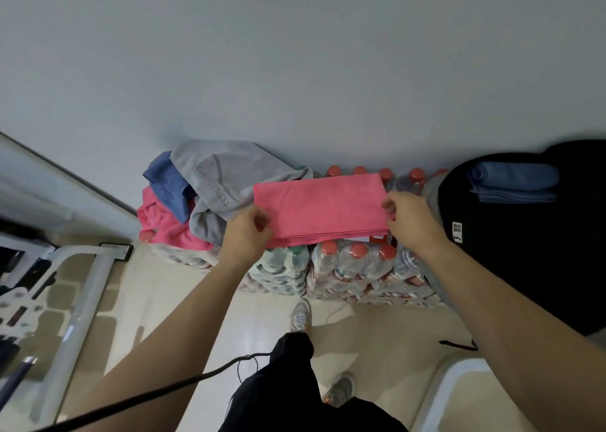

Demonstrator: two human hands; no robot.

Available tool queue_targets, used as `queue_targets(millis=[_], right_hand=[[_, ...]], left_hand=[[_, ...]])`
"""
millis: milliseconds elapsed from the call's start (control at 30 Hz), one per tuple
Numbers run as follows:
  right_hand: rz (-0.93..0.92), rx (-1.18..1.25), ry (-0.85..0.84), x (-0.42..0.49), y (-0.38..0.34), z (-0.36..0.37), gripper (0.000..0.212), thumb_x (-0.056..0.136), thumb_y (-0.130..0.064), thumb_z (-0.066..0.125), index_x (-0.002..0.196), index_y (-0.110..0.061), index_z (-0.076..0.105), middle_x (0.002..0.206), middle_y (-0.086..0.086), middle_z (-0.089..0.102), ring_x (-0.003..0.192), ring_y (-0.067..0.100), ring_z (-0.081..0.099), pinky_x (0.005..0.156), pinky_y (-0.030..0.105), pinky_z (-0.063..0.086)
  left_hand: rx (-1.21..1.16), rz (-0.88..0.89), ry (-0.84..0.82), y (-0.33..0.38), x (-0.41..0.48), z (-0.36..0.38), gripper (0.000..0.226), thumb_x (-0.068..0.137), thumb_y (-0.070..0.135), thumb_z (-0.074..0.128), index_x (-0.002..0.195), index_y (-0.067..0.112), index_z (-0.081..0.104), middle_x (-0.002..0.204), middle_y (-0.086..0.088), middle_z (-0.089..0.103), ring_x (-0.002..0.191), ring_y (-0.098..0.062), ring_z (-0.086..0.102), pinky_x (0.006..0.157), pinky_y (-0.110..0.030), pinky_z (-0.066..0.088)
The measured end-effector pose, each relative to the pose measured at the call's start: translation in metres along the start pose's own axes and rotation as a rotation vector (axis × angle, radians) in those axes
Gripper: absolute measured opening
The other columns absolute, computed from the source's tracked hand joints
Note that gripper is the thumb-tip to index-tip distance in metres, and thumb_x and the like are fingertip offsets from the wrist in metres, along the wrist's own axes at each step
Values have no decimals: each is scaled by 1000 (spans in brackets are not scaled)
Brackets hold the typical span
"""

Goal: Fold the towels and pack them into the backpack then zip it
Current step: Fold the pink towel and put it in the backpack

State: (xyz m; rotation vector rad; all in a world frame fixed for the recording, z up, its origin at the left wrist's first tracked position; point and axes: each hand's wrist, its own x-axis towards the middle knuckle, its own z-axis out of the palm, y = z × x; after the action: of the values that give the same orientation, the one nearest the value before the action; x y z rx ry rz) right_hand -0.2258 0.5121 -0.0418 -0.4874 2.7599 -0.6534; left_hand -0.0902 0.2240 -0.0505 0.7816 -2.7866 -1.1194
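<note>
Cream tile floor (pixel 269 320) nearest. Shrink-wrapped water bottles (pixel 354 267) vs pale wall (pixel 295 54) carry stuff. Left hand (pixel 244 231) & right hand (pixel 411 221), each grip pinched on folded pink towel (pixel 319 210). Grey towel (pixel 219 185), 10 o'clock, reads "FITNESS". Backpack (pixel 524 251), 3 o'clock, white label unreadable.

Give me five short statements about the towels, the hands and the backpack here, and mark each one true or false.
1. Both hands hold the folded pink towel, the left hand at its left end and the right hand at its right end. True.
2. The backpack is zipped shut. False: it lies open.
3. A folded blue towel already sits in the backpack. True.
4. The grey towel is neatly folded. False: it lies crumpled in the pile on the left.
5. The pink towel rests on a wooden table. False: it lies on packs of bottled water.
</note>
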Motion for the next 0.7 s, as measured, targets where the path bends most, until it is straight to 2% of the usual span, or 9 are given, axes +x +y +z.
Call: queue_targets(millis=[67,200,267,333,367,433,500,600,700], right_hand=[[-25,-6,7,0,0,3,31,84,7,63,110,-10,66,109,10,63,95,25,65,87,43,56],[-55,-68,-20,2,-1,7,31,86,5,58,113,-9,65,115,11,60,101,28,63,89,43,54],[-52,-187,-117,1,-3,8,32,87,0,57,116,-13,63,120,9,57,108,29,59,90,42,52],[-68,-425,-183,-2,-10,8,31,87,-12,60,117,-19,63,123,5,55,114,28,52,89,41,50],[-93,-514,-164,-2,-14,9,30,86,-19,61,116,-21,63,124,4,55,115,28,49,90,41,47],[-166,-543,-70,-1,-27,8,31,86,-30,57,115,-22,65,122,4,56,114,27,47,92,42,43],[-249,-449,-8,7,-38,13,37,86,-31,52,120,-21,64,125,4,55,116,26,47,97,44,41],[-357,-385,-10,23,-50,32,54,90,-29,50,144,-18,45,151,8,40,136,29,38,112,45,32],[-348,-423,-122,42,-45,56,66,100,-46,36,157,-21,13,166,6,6,151,27,11,122,45,15]], left_hand=[[56,39,33,-3,-2,3,12,82,7,64,92,12,67,84,4,67,70,-11,58,68,-21,44],[196,110,61,-9,-6,12,14,84,5,59,95,8,67,96,-6,63,80,-26,60,71,-35,49],[311,137,18,-12,-8,16,14,86,10,57,96,11,67,98,-6,61,86,-29,60,68,-36,50],[422,157,11,-14,-9,17,12,85,20,57,91,16,67,96,-1,62,87,-28,59,60,-34,48],[478,177,30,-13,-8,17,12,83,25,58,88,17,66,93,0,62,85,-27,57,57,-33,47],[569,257,90,-5,-4,18,19,78,33,59,88,18,65,88,0,60,80,-28,54,58,-34,46],[563,384,128,10,3,23,26,75,31,59,97,20,66,95,-2,61,86,-28,55,68,-37,48],[573,516,39,29,21,41,47,76,29,55,122,19,62,129,-3,58,120,-30,53,95,-43,43],[633,457,-63,26,36,62,62,92,37,44,150,16,35,160,-5,28,148,-30,22,116,-53,23]])
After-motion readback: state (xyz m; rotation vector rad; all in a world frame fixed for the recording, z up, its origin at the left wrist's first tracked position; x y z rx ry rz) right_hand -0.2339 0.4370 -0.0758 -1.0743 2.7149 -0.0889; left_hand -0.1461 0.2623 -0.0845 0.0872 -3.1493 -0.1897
